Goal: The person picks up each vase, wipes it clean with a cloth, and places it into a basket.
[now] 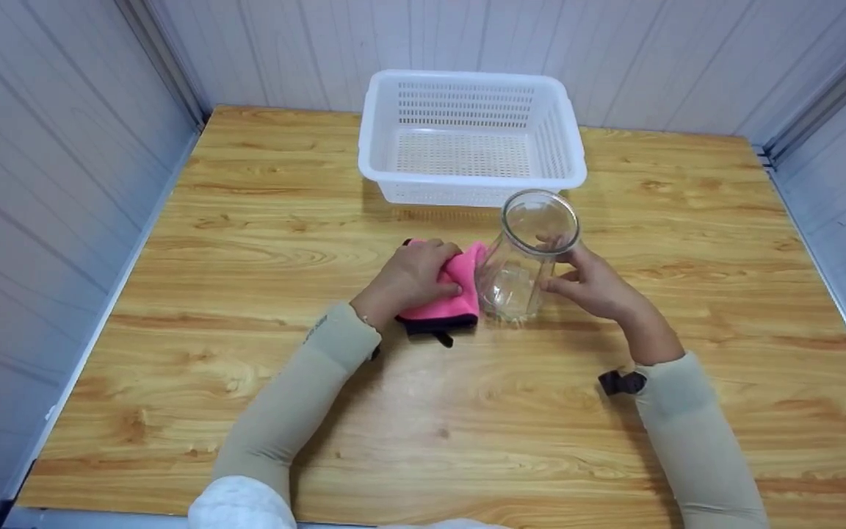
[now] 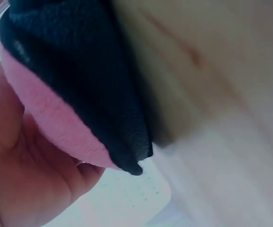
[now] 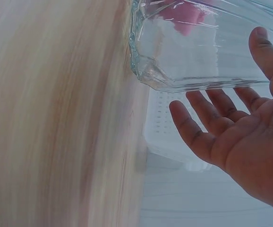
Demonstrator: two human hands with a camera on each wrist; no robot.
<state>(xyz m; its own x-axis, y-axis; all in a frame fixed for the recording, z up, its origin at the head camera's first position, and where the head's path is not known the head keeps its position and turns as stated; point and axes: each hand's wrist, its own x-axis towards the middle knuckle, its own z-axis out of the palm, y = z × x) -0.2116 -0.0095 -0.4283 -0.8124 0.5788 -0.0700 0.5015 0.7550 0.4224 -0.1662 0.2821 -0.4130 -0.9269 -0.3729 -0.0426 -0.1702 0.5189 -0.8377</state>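
My left hand [image 1: 417,273] grips a folded pink cloth [image 1: 460,283] with a black edge and a small black loop. In the left wrist view, the cloth's dark side [image 2: 80,71] faces the camera. Close against the cloth, a clear glass vase [image 1: 518,275] stands upright with its wide mouth up. My right hand [image 1: 590,283] is at the right side of the vase, thumb toward the near side and fingers toward the far side. The right wrist view shows these fingers [image 3: 198,132] loosely spread at the glass; firm contact is not plain.
A white perforated plastic basket [image 1: 474,184] stands behind the vase at the back of the wooden table [image 1: 261,198]. Pale panel walls [image 1: 305,51] enclose the table at the back and both sides.
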